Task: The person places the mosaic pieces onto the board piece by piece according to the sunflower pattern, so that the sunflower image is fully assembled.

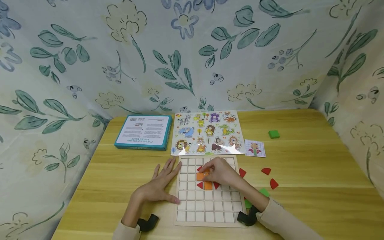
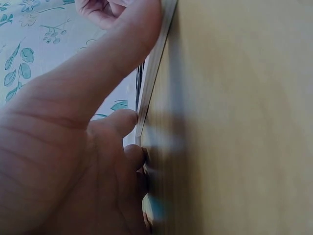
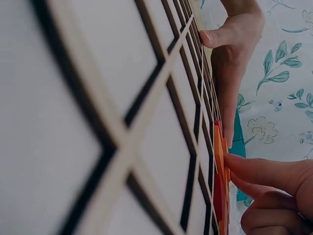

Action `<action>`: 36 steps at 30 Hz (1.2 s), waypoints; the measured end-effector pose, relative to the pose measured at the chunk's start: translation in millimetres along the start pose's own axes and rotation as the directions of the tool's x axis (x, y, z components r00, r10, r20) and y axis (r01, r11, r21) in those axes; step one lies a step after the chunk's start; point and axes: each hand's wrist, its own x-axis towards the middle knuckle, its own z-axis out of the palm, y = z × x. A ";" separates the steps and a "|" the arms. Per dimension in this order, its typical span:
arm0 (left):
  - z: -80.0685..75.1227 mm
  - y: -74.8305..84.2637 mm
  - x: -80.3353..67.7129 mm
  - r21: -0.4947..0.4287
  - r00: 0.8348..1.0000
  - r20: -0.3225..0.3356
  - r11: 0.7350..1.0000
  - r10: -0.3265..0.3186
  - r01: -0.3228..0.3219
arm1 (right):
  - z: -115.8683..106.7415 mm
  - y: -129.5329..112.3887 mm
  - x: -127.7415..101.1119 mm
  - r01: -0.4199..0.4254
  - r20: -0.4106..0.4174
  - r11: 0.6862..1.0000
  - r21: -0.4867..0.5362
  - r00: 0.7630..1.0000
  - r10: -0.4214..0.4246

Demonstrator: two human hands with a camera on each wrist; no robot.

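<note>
A wooden grid board [image 1: 195,206] lies on the table with orange square tiles [image 1: 208,186] and red quarter-round pieces [image 1: 199,185] set in its upper middle cells. Over these, my right hand [image 1: 220,171] pinches an orange square tile [image 3: 226,159] between thumb and index finger, low at the grid; the fingers partly hide it from above. With fingers spread, my left hand [image 1: 157,186] lies along the board's left edge. Its thumb and index fingertip touch that edge, which also shows in the left wrist view beside the thumb [image 2: 122,44].
Right of the board are loose red pieces [image 1: 266,171], green pieces [image 1: 264,192] and a green block [image 1: 274,134]. A pattern card [image 1: 255,148] lies near an animal puzzle board [image 1: 208,133]. A blue box [image 1: 143,132] sits back left. Black wrist mounts [image 1: 148,222] hang by both wrists.
</note>
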 end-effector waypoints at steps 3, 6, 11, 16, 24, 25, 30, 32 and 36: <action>-0.1 0.0 0.2 0.003 1.000 0.000 1.000 -0.001 0.001 | -0.5 -1.0 0.4 0.019 -0.005 0.999 -0.036 1.000 -0.019; -0.1 -0.2 -0.2 0.004 1.000 -0.001 1.000 -0.003 0.003 | -0.7 -2.0 0.8 0.037 0.007 0.998 -0.046 0.999 -0.037; -0.3 -0.4 -1.0 0.012 1.000 0.001 1.000 -0.003 0.003 | -0.7 -3.4 0.6 0.024 0.019 0.999 -0.031 1.000 -0.023; -0.8 0.5 -0.8 0.001 1.000 0.002 1.000 -0.001 0.001 | -0.5 -2.8 0.7 0.019 0.032 1.000 0.009 0.999 -0.019; -0.5 0.9 -0.4 -0.010 1.000 -0.001 1.000 -0.002 0.002 | 2.6 1.1 4.8 0.053 0.029 0.999 0.010 0.998 -0.054; -0.4 1.0 -0.6 -0.011 1.000 0.000 1.000 -0.003 0.003 | 3.1 1.2 5.3 0.055 0.027 0.998 0.006 0.998 -0.055; -0.2 1.2 -0.6 -0.015 1.000 0.004 1.000 -0.004 0.004 | 2.8 1.3 6.3 0.019 0.034 1.000 0.024 0.999 -0.020; -0.2 1.3 -0.4 -0.015 1.000 0.003 1.000 -0.004 0.004 | 1.3 1.9 5.7 -0.003 0.048 0.998 0.060 0.999 0.000; -0.4 1.7 -0.5 -0.015 1.000 0.001 1.000 -0.003 0.003 | -5.2 6.1 2.0 -0.004 0.066 0.992 0.128 0.998 -0.005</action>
